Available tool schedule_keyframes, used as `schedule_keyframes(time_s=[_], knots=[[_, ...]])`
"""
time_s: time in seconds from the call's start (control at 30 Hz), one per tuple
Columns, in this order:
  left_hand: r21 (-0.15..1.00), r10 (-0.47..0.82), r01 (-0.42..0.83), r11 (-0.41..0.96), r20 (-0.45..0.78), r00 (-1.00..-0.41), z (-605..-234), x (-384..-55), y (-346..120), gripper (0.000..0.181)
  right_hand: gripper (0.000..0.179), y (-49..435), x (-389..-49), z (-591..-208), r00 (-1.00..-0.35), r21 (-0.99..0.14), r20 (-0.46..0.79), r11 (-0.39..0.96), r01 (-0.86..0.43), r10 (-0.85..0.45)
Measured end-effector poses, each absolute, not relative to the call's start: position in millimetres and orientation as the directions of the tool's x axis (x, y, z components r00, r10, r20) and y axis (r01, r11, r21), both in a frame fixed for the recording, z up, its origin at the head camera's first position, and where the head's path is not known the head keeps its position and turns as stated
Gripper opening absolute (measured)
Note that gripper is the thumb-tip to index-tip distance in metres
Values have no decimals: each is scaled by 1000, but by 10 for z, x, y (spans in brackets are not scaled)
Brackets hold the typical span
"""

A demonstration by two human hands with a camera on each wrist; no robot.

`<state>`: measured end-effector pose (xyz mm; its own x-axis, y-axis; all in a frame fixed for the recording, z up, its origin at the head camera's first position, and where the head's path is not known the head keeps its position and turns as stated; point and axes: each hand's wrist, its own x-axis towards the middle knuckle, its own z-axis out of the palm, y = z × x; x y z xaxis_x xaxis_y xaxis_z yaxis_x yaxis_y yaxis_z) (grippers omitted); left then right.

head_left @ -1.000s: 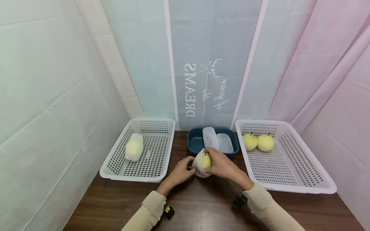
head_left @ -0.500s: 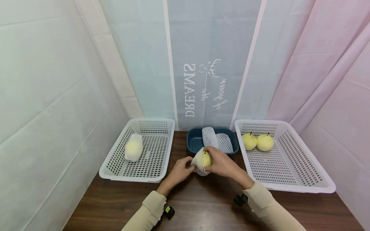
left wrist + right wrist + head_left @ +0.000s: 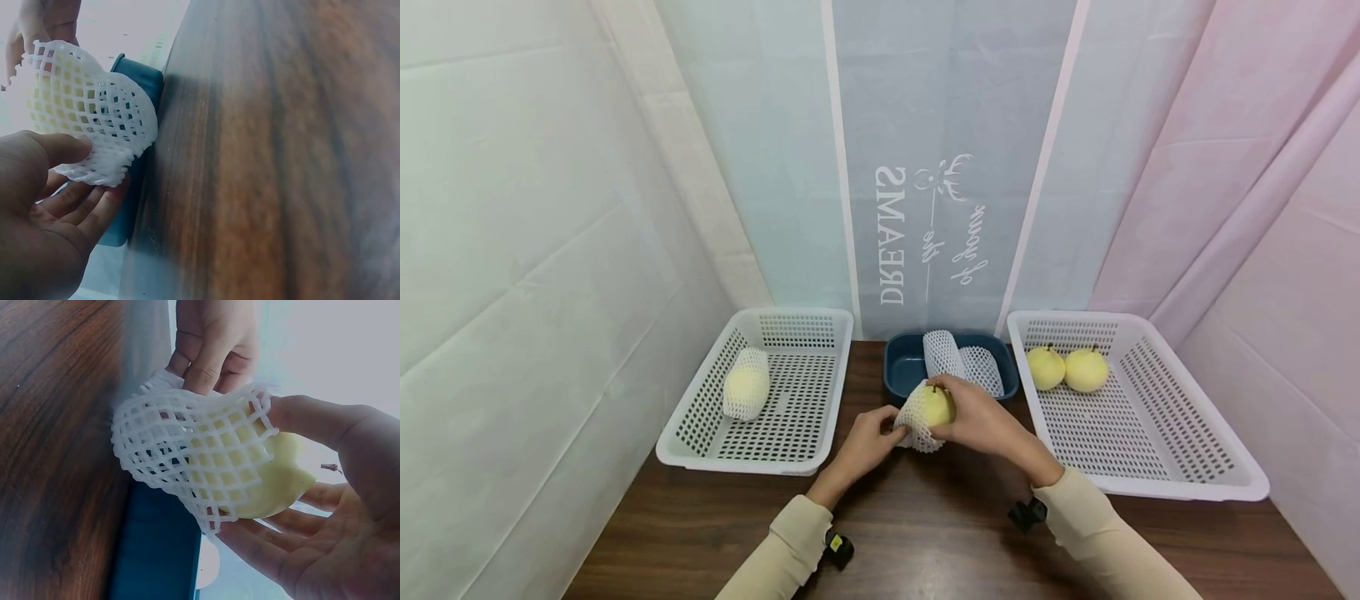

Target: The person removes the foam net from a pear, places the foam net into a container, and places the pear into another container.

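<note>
A yellow pear (image 3: 275, 487) with a dark stem sits partly inside a white foam net sleeve (image 3: 162, 437), in front of the blue bin. My right hand (image 3: 976, 421) holds the pear by its stem end, thumb and fingers on either side at the sleeve's mouth. The sleeve's other end is pinched between the thumb and fingers of my left hand (image 3: 867, 442). In the left wrist view that end of the foam net (image 3: 103, 159) is gathered and flattened between them, and the pear shows yellow through the mesh farther up.
A white basket (image 3: 831, 417) on the left holds one pear in a foam net (image 3: 747, 383). Two bare pears (image 3: 1067, 369) lie in the right white basket (image 3: 1157, 487). Between them the blue bin (image 3: 906, 367) holds foam nets (image 3: 966, 364). All stand on a dark wooden table (image 3: 925, 533).
The pear and its sleeve have tilted and risen slightly, with the sleeve's lower edge higher in the head view. Both hands keep their hold.
</note>
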<state>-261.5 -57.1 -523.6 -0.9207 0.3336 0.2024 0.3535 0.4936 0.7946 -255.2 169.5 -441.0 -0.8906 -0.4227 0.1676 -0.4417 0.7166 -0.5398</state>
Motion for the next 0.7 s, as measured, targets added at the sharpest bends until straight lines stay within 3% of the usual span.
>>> schedule_keyframes(time_s=[0.7], knots=[[819, 298, 335, 466, 212, -931, -5243, -2630, -564, 19, 72, 1767, -2585, -4290, -895, -545, 174, 717, -435, -411]])
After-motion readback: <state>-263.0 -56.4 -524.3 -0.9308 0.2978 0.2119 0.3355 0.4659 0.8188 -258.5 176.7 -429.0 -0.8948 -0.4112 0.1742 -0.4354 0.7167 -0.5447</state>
